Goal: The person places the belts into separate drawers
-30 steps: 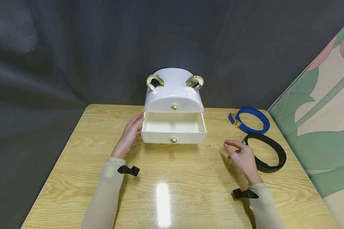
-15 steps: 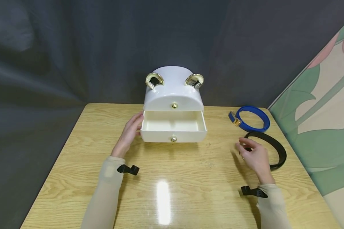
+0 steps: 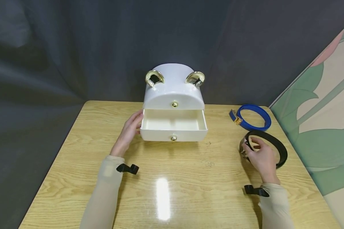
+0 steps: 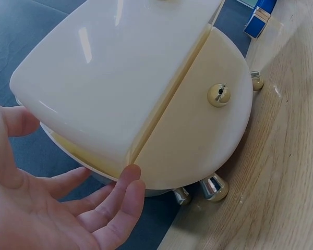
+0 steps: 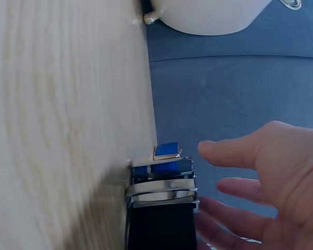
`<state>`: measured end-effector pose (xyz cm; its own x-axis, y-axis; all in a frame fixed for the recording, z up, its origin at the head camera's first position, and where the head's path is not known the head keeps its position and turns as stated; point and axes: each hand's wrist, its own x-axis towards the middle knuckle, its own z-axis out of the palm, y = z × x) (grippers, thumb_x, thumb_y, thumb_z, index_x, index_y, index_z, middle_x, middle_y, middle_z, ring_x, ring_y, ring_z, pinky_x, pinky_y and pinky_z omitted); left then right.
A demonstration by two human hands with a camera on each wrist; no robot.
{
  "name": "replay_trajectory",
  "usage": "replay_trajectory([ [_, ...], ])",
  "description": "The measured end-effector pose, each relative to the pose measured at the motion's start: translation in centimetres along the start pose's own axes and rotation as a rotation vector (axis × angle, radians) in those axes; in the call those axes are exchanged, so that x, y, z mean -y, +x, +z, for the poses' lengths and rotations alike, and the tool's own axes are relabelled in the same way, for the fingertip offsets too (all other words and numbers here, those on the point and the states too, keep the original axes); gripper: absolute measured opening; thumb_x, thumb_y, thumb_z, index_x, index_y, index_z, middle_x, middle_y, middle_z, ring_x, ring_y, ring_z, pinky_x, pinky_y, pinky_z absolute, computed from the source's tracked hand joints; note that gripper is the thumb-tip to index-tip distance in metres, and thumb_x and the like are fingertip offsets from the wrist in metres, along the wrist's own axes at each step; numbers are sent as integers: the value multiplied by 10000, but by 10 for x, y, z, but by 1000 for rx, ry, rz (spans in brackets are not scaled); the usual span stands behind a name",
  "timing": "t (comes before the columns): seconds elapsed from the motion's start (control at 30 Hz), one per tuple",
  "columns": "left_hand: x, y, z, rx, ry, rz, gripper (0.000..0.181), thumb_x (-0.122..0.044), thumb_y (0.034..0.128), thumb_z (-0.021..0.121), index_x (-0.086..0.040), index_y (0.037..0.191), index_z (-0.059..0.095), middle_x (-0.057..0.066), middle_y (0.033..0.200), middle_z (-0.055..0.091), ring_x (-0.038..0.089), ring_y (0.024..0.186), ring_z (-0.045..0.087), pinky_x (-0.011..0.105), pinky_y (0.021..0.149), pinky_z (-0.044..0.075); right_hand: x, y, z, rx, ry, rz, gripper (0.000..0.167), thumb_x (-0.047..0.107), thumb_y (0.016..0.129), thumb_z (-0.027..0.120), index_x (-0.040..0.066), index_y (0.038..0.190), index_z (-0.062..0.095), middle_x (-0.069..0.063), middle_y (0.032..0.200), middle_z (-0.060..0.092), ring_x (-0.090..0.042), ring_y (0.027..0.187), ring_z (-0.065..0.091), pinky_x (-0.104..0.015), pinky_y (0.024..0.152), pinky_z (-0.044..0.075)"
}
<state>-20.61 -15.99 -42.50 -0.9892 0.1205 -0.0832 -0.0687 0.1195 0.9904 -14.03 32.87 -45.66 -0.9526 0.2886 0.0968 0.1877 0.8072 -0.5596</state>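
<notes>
A white cabinet (image 3: 173, 86) with two gold-rimmed ears has its lower drawer (image 3: 157, 135) pulled out; the drawer's inside looks bare. My left hand (image 3: 127, 133) rests with fingertips against the cabinet's left side; in the left wrist view the same hand (image 4: 68, 203) has loosely spread fingers. On the right, a coiled black belt (image 3: 279, 149) stands on its edge, and my right hand (image 3: 262, 157) is at its buckle end. The right wrist view shows the thumb and fingers of that hand (image 5: 271, 182) apart beside the metal buckle (image 5: 161, 191), some fingertips near or touching it.
Behind the black belt lies a coiled blue belt (image 3: 256, 128) with a gold buckle (image 3: 238, 121). The wooden table (image 3: 200, 190) ends at a dark curtain (image 3: 117, 47) behind, and a floral-patterned panel (image 3: 326, 127) stands along the right side.
My right hand has moved right, from the table left of the black belt to its buckle end. My left hand stays at the cabinet's side. The head view has shifted slightly.
</notes>
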Motion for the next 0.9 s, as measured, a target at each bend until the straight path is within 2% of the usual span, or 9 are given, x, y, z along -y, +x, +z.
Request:
replay_trajectory([
  [0.27,-1,1,1,3,6,-11,642,-492,1134,391,-168,1683,323,192,1593,477,399,1379,551,410,1000,468,-6,-1,4,42,-86,47,717,453,1003,718,-41,1496,552,-306,1397,656,-434,995,727,-326,632,489],
  [0.4,-2,1,1,-1,7,-11,639,-493,1134,390,-170,1681,330,185,1595,478,391,1365,557,409,997,467,-7,0,4,83,-116,61,793,534,995,700,-68,1488,544,-332,1409,634,-496,1084,685,-487,740,554],
  [0.5,-1,1,0,-6,6,-16,639,-499,1132,391,-174,1680,334,180,1595,479,381,1351,563,416,1004,465,-7,1,5,105,-127,62,791,542,990,708,-74,1465,563,-340,1399,635,-530,1150,654,-575,825,553],
  [0.57,-2,1,0,-7,9,-16,642,-502,1132,389,-176,1681,330,183,1592,481,380,1351,564,417,1007,470,-7,2,6,106,-126,56,755,515,989,720,-65,1453,583,-327,1389,648,-520,1146,659,-562,823,550],
  [0.77,-2,0,1,-13,28,-6,650,-496,1134,379,-163,1688,308,205,1587,481,414,1376,555,429,1008,472,-6,2,7,86,-131,25,659,407,991,747,-54,1441,609,-301,1350,683,-471,1025,702,-454,698,530],
  [0.9,-2,0,2,-23,26,-8,646,-491,1132,385,-157,1681,325,210,1574,495,413,1358,569,412,986,483,-6,1,7,83,-133,28,627,353,997,745,-55,1450,601,-299,1353,682,-465,1023,703,-435,686,526],
])
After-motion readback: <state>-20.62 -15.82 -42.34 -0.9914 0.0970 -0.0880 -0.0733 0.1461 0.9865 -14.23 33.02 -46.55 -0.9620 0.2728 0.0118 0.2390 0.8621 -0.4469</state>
